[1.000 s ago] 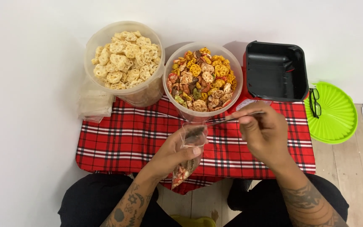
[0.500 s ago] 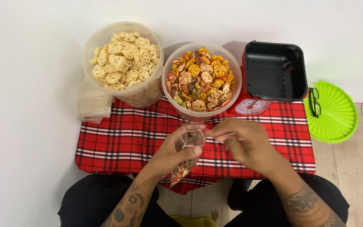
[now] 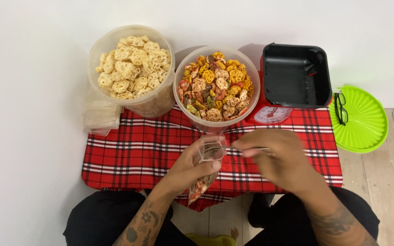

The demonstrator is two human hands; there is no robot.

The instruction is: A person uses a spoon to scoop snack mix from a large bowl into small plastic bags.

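Note:
My left hand grips a small clear plastic bag that hangs down with coloured snacks in its bottom. My right hand is just right of the bag's mouth and pinches a thin metal utensil whose tip points at the opening. Both hands hover over a red tartan cloth. Behind them stands a round clear tub of mixed coloured wheel-shaped snacks.
A second tub of pale wheel-shaped snacks stands at the back left, with a stack of clear bags beside it. A black tray on a red kitchen scale is at the back right. A green lid with glasses lies on the floor.
My right hand has moved left from near the scale to the bag's mouth, carrying the utensil. The left hand and bag have stayed almost still.

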